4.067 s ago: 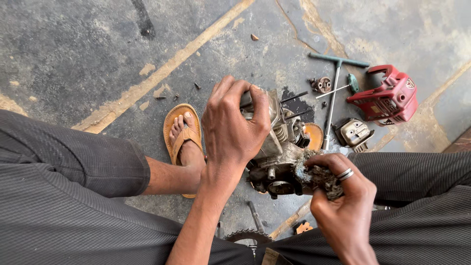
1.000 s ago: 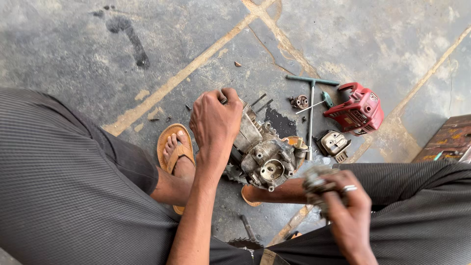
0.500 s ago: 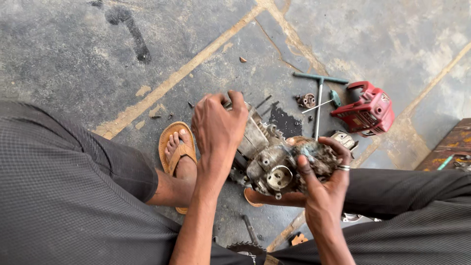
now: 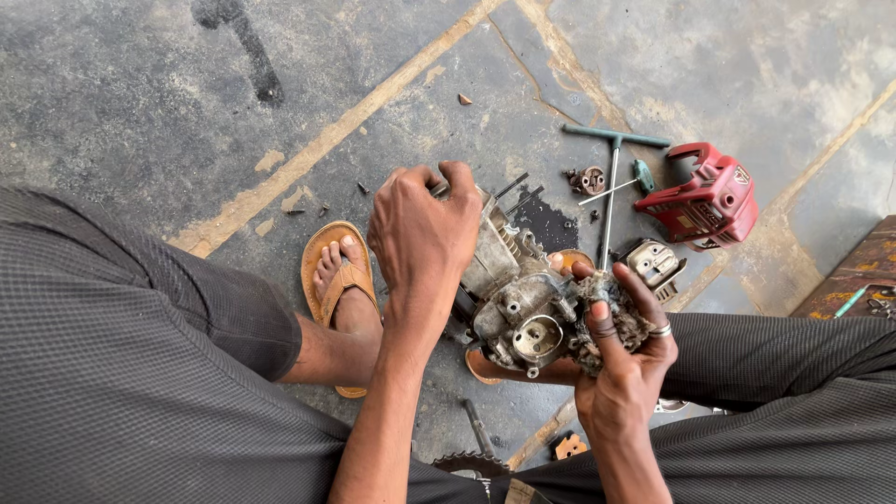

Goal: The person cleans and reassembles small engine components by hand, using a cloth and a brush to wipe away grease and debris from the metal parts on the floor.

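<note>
A greasy grey metal engine block (image 4: 515, 299) rests between my knees above the floor. My left hand (image 4: 422, 233) is shut on its upper left side, with the fingers curled over the top edge. My right hand (image 4: 623, 345), with a ring on one finger, presses a dirty grey rag (image 4: 597, 308) against the block's right side. A round opening on the block faces up toward me.
A red plastic machine housing (image 4: 705, 198) lies on the concrete floor at the right, with a T-handle wrench (image 4: 611, 177), a small grey metal part (image 4: 653, 263) and loose screws beside it. My sandalled foot (image 4: 338, 280) stands at the left. A toothed sprocket (image 4: 469, 463) lies near the bottom.
My right hand has come up from my lap with the rag and now presses it on the block's right side. My left hand has kept its hold on the block.
</note>
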